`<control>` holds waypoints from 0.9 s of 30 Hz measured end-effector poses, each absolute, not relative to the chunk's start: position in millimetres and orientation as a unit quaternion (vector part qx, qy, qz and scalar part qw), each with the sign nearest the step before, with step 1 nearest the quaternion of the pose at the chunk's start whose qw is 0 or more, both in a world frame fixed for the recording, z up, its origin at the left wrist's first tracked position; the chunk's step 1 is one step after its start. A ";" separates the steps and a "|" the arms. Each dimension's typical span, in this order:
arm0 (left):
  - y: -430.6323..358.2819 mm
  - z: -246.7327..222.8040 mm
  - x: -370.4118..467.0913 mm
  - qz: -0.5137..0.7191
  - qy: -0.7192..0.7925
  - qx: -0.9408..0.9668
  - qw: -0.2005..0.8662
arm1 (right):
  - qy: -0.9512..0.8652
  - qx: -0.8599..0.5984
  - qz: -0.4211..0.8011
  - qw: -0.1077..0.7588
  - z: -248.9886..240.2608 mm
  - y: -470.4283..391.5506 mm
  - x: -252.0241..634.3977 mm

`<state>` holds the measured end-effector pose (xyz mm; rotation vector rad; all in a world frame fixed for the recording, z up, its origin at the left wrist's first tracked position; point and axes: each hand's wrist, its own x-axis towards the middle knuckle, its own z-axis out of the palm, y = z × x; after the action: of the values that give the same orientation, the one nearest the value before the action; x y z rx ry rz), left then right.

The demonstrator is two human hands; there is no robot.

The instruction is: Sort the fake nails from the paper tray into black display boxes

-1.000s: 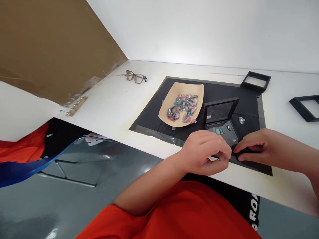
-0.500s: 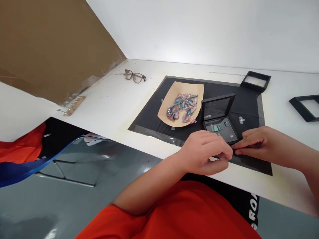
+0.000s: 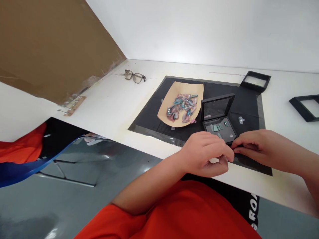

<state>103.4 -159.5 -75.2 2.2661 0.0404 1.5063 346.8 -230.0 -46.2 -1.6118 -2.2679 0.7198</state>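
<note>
My left hand [image 3: 206, 154] is closed in a pinch at the front edge of the black mat [image 3: 147, 114]. My right hand [image 3: 256, 146] pinches too, its fingertips almost meeting those of the left. Whatever lies between the fingertips is too small or hidden to name. Just beyond them a black display case [image 3: 218, 113] stands with its clear lid raised, and several green nail tips [image 3: 217, 127] lie inside. Left of the case, a tan paper tray [image 3: 165, 103] holds a pile of colourful nail tips [image 3: 184, 104]. A clear piece [image 3: 241, 120] rests on the mat at the right.
Eyeglasses [image 3: 134, 76] lie at the back of the white table [image 3: 112, 96]. Black frames [image 3: 265, 84] stand at the back right, another [image 3: 305, 113] farther right. A wooden strip with metal clips [image 3: 74, 106] is at the left edge. Below is a blue chair [image 3: 30, 167].
Both hands have barely moved; the fingertips have drawn slightly closer together. My right hand is a little lower at the fingers, and the case sits almost as before.
</note>
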 end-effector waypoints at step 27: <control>-156.9 -73.6 102.4 0.566 0.018 0.807 0.166 | -0.821 -0.508 0.228 0.130 -32.8 -224.0 349.4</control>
<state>102.4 -156.9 -73.6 2.2996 0.0505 1.6117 349.4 -224.0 -32.8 -1.4744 -2.3835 0.6625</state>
